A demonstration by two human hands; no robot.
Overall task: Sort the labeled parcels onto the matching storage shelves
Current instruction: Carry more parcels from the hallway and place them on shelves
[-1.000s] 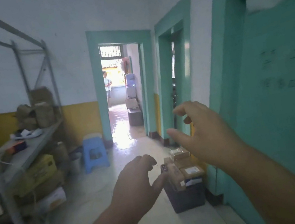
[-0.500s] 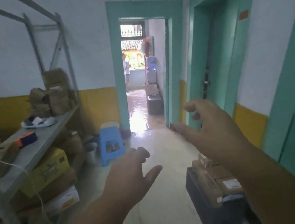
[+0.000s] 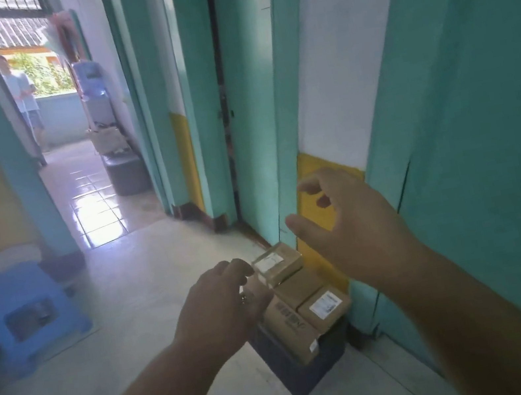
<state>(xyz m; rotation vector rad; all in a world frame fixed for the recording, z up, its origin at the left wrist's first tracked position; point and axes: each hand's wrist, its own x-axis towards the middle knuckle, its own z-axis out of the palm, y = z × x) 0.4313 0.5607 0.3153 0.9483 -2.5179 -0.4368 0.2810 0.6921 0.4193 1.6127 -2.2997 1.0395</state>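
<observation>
1. The parcels (image 3: 294,290) are brown cartons with white labels, heaped in a dark bin (image 3: 303,369) on the floor (image 3: 142,322). The bin sits against the green door frame (image 3: 277,124), probably so it stays out of the walkway.
2. The top parcel (image 3: 276,261) lies tilted on the others with its label up, so it looks like the easiest one to take and read.
3. The left hand (image 3: 222,303) is just above the near end of the heap. Its fingers are loosely bent and hold nothing. I cannot tell whether it touches a carton.
4. The right hand (image 3: 350,230) is higher and nearer the wall, with thumb and fingers spread and nothing in them. The two hands are apart, one to each side of the top parcel, which suggests a two-handed lift.
5. No parcel is in hand, and no shelves show here. This pick has not begun.
6. Next, I judge, both hands need to lower onto the top parcel without tipping the slanted cartons below it.
7. A blue stool (image 3: 25,313) stands well to the left, and another person (image 3: 22,96) is past the far doorway.
</observation>
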